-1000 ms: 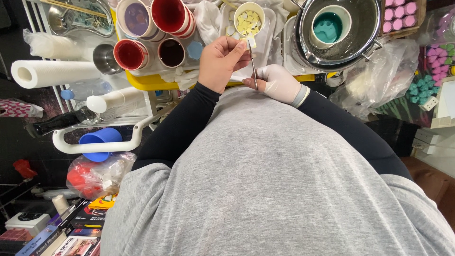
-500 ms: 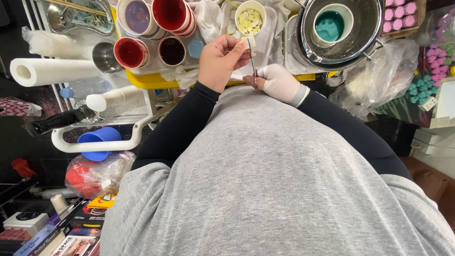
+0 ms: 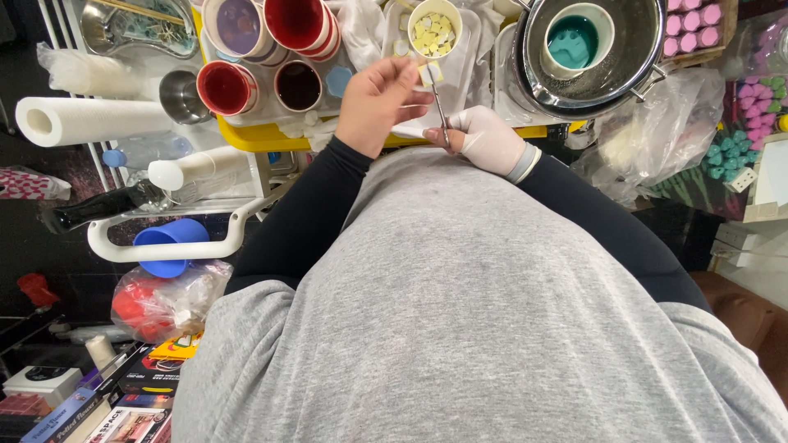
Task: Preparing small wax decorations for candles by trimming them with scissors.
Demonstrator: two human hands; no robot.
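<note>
yellow chip (image 3: pixel 428 74) stays pinched in your bare left hand (image 3: pixel 376 102), just below the cup (image 3: pixel 434 27); your gloved right hand (image 3: pixel 484 138) still clamps the tweezers (image 3: pixel 439 111), barely shifted; their tips are hard to make out

Two hands: a bare left hand (image 3: pixel 373 102) and a gloved right hand (image 3: pixel 486 139). One pair of tweezers (image 3: pixel 439 111), one small pale chip (image 3: pixel 427 75). Four round cups of coloured wax (image 3: pixel 271 49), one cup of yellow chips (image 3: pixel 434 26), one metal pot (image 3: pixel 593 53), one paper roll (image 3: pixel 86 121), one blue cup (image 3: pixel 168 243)
</note>
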